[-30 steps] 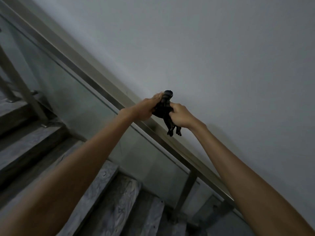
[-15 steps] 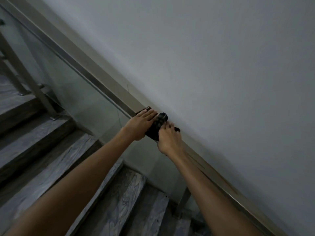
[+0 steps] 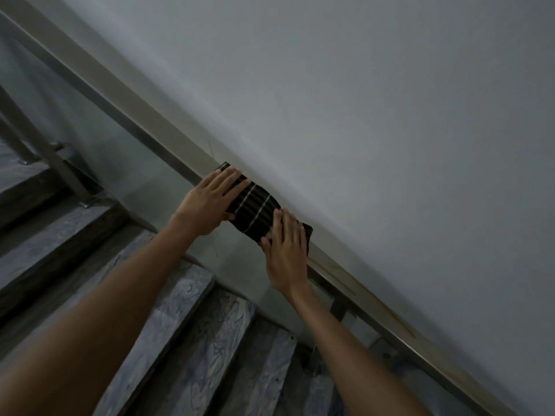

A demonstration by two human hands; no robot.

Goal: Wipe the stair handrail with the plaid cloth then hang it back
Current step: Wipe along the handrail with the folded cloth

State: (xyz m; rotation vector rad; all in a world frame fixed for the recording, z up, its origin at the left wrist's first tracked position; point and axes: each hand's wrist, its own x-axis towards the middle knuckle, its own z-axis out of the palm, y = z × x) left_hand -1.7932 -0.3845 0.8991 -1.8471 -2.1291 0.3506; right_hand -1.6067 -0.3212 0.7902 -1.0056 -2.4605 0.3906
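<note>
The dark plaid cloth (image 3: 255, 210), black with thin pale stripes, lies draped across the top of the sloping metal stair handrail (image 3: 126, 94). My left hand (image 3: 211, 202) rests flat on the cloth's upper end, fingers extended. My right hand (image 3: 285, 253) presses flat on its lower end, fingers spread over the fabric. Both palms cover part of the cloth; only its middle band and two corners show.
A plain grey wall (image 3: 375, 115) runs right behind the rail. Below the rail is a glass panel (image 3: 99, 139) with metal posts (image 3: 54, 157). Marbled grey stair treads (image 3: 192, 340) descend at lower left.
The cloth was bunched between both hands above the rail; now it is spread out over the rail, with both hands moved apart and flattened on it.
</note>
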